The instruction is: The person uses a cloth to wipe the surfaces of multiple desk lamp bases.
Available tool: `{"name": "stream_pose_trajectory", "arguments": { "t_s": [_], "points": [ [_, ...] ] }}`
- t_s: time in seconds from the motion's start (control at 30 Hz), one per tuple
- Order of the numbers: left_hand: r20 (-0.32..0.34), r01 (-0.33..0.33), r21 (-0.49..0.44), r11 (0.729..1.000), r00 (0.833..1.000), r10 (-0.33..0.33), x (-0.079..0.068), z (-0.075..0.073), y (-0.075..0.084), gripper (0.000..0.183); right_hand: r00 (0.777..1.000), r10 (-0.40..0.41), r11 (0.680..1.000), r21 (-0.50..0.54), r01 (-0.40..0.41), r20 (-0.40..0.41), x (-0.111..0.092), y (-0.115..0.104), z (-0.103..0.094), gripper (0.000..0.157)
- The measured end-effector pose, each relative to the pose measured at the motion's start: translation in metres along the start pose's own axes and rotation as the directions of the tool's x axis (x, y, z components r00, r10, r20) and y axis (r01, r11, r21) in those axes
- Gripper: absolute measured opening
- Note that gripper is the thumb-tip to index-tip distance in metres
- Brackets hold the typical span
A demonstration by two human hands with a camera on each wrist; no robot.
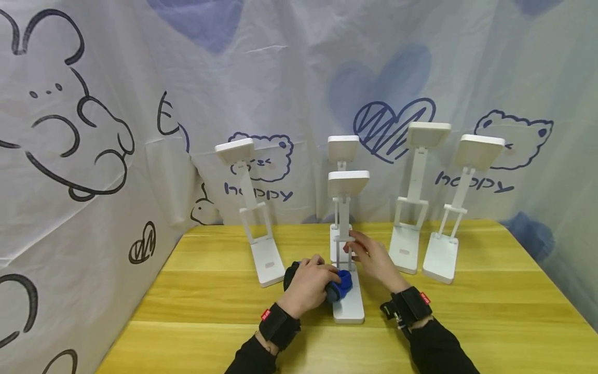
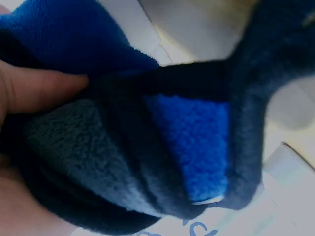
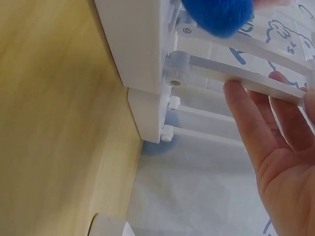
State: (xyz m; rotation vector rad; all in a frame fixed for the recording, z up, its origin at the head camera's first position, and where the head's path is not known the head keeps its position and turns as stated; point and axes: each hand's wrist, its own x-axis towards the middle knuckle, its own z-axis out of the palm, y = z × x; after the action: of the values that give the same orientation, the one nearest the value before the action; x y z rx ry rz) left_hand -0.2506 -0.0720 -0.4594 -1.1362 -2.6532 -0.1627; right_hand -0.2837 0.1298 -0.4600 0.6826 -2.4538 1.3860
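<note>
A white desk lamp (image 1: 349, 310) stands upright near the middle of the table, its square head raised on a folding arm. My left hand (image 1: 309, 283) grips a blue and dark grey fleece cloth (image 1: 345, 283) with dark edging, just over the lamp's base. That cloth (image 2: 202, 147) fills much of the left wrist view, bunched in folds. At the lower arm of the lamp, my right hand (image 1: 376, 262) holds one of the thin struts. The right wrist view has its fingers around the white strut (image 3: 211, 71), with blue fleece (image 3: 219, 14) close above.
Another white lamp (image 1: 343, 148) stands directly behind the held one. One more lamp (image 1: 267, 262) is to its left. Two others, a lamp (image 1: 404, 249) and an outer lamp (image 1: 440, 257), stand to the right. A printed curtain (image 1: 299, 93) hangs behind the wooden table (image 1: 210, 317).
</note>
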Motion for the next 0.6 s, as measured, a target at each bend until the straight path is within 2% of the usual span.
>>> {"name": "stream_pose_trajectory", "arguments": {
  "t_s": [0.2, 0.4, 0.6],
  "points": [
    [-0.042, 0.021, 0.041, 0.999, 0.999, -0.020, 0.005, 0.006, 0.006, 0.040, 1.000, -0.005, 1.000, 0.005, 0.005, -0.014, -0.001, -0.001, 0.001, 0.032],
    [-0.018, 0.049, 0.020, 0.999, 0.999, -0.049, 0.012, 0.009, 0.013, 0.042, 1.000, 0.006, 1.000, 0.010, -0.006, -0.019, -0.001, -0.001, 0.002, 0.033],
    [-0.001, 0.024, 0.036, 0.999, 1.000, -0.024, 0.014, 0.007, 0.018, 0.043, 1.000, 0.006, 1.000, 0.005, -0.006, -0.025, -0.001, -0.002, 0.001, 0.033]
  ]
}}
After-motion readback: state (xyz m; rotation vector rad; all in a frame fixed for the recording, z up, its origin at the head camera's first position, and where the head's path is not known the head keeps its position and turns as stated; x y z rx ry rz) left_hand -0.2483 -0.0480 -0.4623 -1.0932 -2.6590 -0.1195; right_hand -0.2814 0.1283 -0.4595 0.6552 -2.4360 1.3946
